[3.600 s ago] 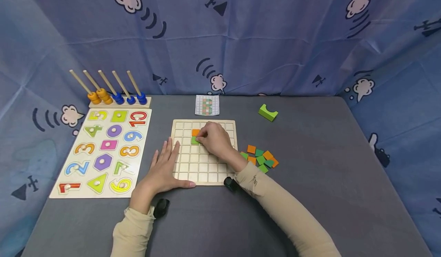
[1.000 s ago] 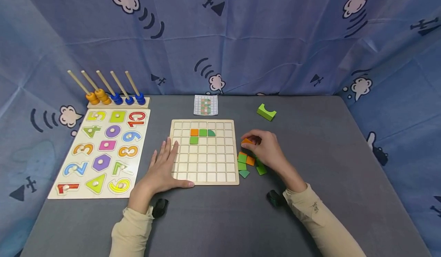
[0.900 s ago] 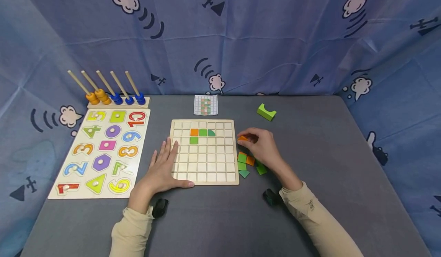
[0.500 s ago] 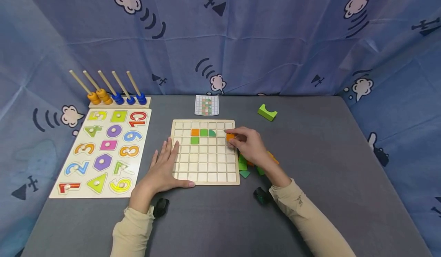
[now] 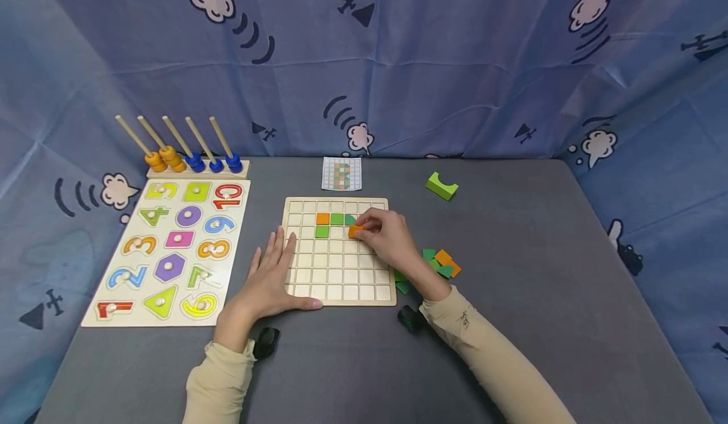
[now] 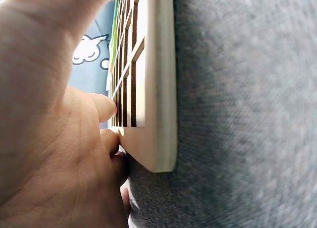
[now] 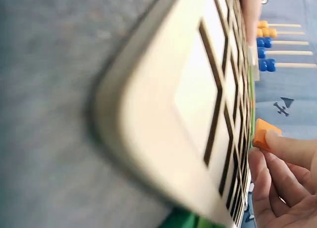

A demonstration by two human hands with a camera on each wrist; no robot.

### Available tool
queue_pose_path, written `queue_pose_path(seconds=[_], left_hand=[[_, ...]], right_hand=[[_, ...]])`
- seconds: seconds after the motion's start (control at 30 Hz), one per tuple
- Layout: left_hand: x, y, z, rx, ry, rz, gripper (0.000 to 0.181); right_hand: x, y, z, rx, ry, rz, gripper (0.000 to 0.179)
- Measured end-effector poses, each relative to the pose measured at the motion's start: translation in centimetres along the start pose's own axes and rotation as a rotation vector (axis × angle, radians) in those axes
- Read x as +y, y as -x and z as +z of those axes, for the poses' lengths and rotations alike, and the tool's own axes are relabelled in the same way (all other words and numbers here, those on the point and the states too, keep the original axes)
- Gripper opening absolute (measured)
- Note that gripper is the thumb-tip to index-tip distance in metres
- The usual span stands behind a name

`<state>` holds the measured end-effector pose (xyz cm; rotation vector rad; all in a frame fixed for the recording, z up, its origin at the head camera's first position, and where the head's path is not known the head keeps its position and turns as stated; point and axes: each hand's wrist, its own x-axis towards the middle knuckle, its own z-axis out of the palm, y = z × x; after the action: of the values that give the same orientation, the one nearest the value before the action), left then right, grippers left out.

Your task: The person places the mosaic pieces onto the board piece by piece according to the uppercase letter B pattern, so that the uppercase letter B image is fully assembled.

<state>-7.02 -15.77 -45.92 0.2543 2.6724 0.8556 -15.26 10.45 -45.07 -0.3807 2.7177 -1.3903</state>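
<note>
My right hand (image 5: 388,236) pinches an orange square tile (image 5: 355,231) over the wooden grid board (image 5: 338,292), just below a dark green rounded tile (image 5: 349,220). In the right wrist view the orange tile (image 7: 265,134) sits between thumb and fingers. An orange tile (image 5: 322,218), a green tile (image 5: 337,219) and another green tile (image 5: 321,231) lie in the board's cells. My left hand (image 5: 270,285) rests at the board's left side, fingers spread, the thumb along the front edge. The left wrist view shows its palm (image 6: 64,158) beside the board's corner.
Loose green and orange tiles (image 5: 443,261) lie right of the board, partly behind my right forearm. A printed pattern card (image 5: 342,174) lies behind the board. A green arch block (image 5: 442,186) stands back right. Left are a number puzzle (image 5: 170,253) and a bead rack (image 5: 196,166).
A green tile and a dark green rounded tile have joined the board's upper row. My right hand has carried an orange tile leftward from the pile over the board. My left hand stays put.
</note>
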Motion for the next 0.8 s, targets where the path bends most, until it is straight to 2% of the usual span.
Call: queue_pose_path(seconds=[0.23, 0.53, 0.8], left_hand=[[0.0, -0.1, 0.0, 0.007, 0.0, 0.006, 0.144], [-0.2, -0.1, 0.0, -0.001, 0.005, -0.001, 0.144], [-0.3, -0.2, 0.1, -0.008, 0.003, -0.008, 0.144]], right_hand=[[-0.8, -1.3, 1.2, 0.007, 0.018, 0.012, 0.004], [-0.7, -1.7, 0.5, -0.028, 0.041, 0.051, 0.004], [-0.4, -1.6, 0.6, -0.043, 0.112, 0.024, 0.006]])
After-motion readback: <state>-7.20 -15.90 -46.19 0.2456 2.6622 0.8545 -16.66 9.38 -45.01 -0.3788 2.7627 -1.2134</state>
